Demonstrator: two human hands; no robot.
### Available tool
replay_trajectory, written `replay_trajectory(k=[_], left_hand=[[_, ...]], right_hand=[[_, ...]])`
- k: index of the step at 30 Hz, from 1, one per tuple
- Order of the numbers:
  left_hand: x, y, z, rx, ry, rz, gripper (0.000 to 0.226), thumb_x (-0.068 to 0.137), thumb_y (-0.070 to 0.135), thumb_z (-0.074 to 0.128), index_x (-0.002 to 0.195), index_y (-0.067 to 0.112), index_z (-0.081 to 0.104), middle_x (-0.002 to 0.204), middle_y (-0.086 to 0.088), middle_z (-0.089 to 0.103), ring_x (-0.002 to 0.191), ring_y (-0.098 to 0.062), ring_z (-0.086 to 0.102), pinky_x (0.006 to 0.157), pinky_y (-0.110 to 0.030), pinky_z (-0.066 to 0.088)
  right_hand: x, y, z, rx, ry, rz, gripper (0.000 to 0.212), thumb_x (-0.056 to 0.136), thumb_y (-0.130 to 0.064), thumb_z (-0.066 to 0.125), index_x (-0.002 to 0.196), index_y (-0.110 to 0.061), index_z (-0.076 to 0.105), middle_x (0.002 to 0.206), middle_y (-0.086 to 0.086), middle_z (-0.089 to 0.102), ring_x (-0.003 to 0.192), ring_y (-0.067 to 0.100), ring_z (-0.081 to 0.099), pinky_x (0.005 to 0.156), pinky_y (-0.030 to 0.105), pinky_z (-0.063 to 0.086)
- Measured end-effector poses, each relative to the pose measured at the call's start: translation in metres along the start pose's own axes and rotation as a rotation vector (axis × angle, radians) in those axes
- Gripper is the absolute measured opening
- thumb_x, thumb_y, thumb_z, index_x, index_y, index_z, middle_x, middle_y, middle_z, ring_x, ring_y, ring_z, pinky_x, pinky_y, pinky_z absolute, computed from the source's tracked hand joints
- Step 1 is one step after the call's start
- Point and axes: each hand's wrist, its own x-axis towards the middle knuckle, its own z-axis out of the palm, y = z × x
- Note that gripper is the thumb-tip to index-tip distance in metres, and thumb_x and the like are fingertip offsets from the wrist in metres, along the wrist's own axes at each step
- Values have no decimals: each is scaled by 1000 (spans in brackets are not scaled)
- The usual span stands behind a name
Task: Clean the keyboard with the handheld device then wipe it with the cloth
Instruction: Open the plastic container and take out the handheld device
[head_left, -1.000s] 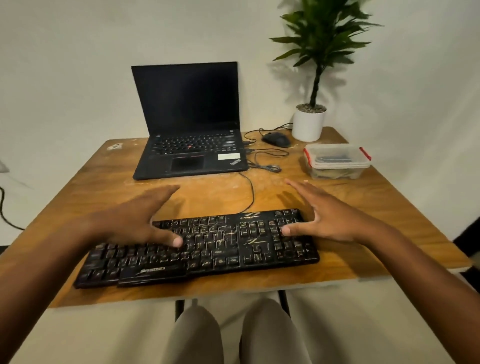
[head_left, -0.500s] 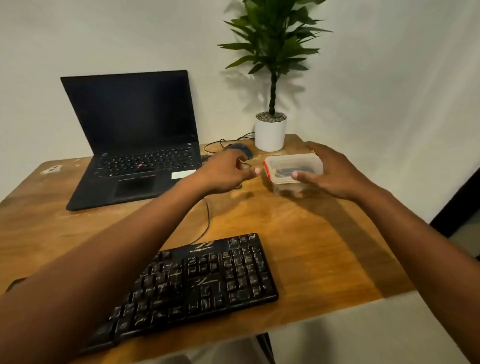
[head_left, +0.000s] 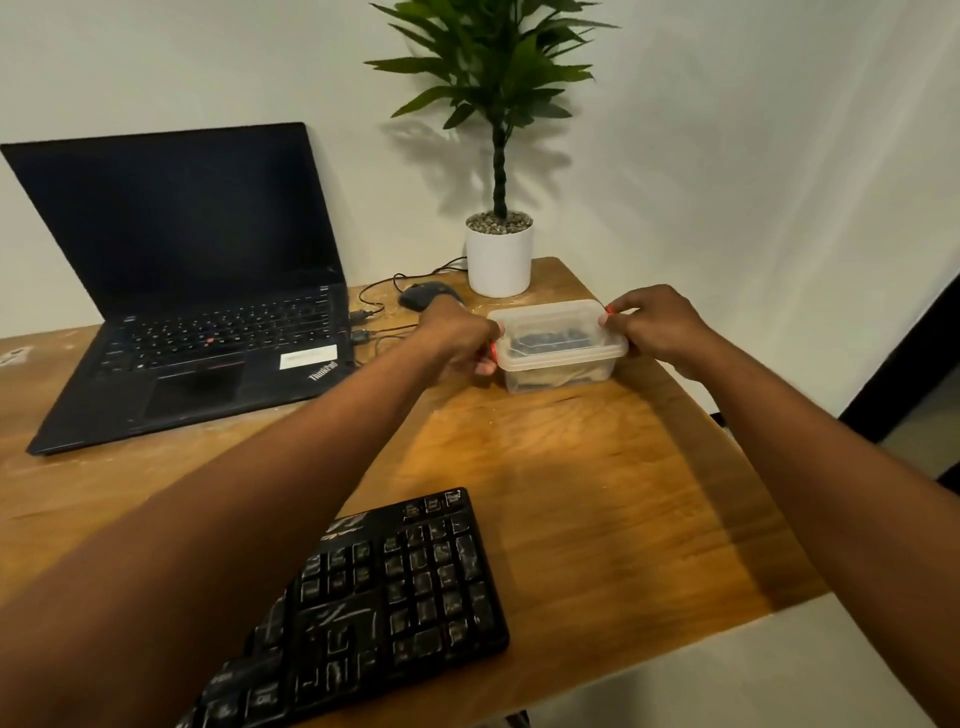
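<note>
Two bare forearms reach in from the lower left and lower right of the frame, no sleeves showing. The left hand and right hand wear no rings, watch or gloves.

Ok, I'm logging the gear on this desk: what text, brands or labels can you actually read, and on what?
"ThinkPad": on the palm rest of the laptop, lower right corner.
White sticker on the laptop: print too blurred to read.
Keyboard key legends and top logo: smeared, unreadable.
Laptop key legends: too small.
Plastic container: no text visible.
</note>
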Motion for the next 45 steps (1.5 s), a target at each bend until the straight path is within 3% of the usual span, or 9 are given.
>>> replay_trajectory(k=[8,13,20,25,32,36,41,45], left_hand=[[-14,6,16,-64,-58,-20,27,92,10,76,109,-4,61,102,-24,73,66,-26,73,60,-32,62],[-31,4,29,-95,-77,-2,31,90,9,77,112,-4,61,98,-24,74,65,-25,74,64,-35,64],[-45,-8,40,-171,-72,-15,30,88,7,79,108,-10,65,94,-25,74,67,-28,75,61,-35,63],[-48,-7,37,-206,-81,-36,29,87,8,80,105,-10,65,92,-24,74,66,-28,75,57,-34,63],[-50,-8,33,-246,-100,-65,32,93,1,71,119,-7,54,102,-26,71,67,-30,75,53,-37,63],[-53,-13,24,-308,-150,-130,28,92,-2,69,117,-12,60,92,-27,73,64,-30,75,50,-35,62],[-42,-19,21,-267,-106,-92,39,84,5,80,115,-7,61,104,-22,74,85,-30,77,68,-39,65],[-41,-16,30,230,126,245,49,87,29,81,127,9,61,121,-9,67,109,-24,65,94,-42,57]], right_hand=[[-15,7,-24,40,3,7,25,93,-19,74,116,-8,74,118,9,68,96,27,68,71,35,63],[-31,18,-39,66,-6,33,30,93,-18,74,121,-8,72,123,10,67,100,29,69,80,41,64],[-47,26,-37,107,-1,43,32,95,-16,71,126,-9,70,127,9,65,102,29,66,68,30,62],[-46,25,-38,146,-23,69,32,95,-15,71,126,-9,70,124,9,66,101,29,67,75,35,64],[-47,23,-37,192,-24,107,31,93,-14,73,123,-9,70,120,9,67,95,26,68,67,30,61],[-47,21,-37,158,-14,94,31,93,-13,73,124,-7,71,122,10,66,93,25,67,66,29,62],[-47,20,-37,168,-18,115,32,93,-12,74,124,-8,70,121,9,66,88,21,66,58,24,59],[-48,20,-38,179,-16,124,33,92,-12,74,125,-7,70,121,9,66,95,26,67,64,28,60]])
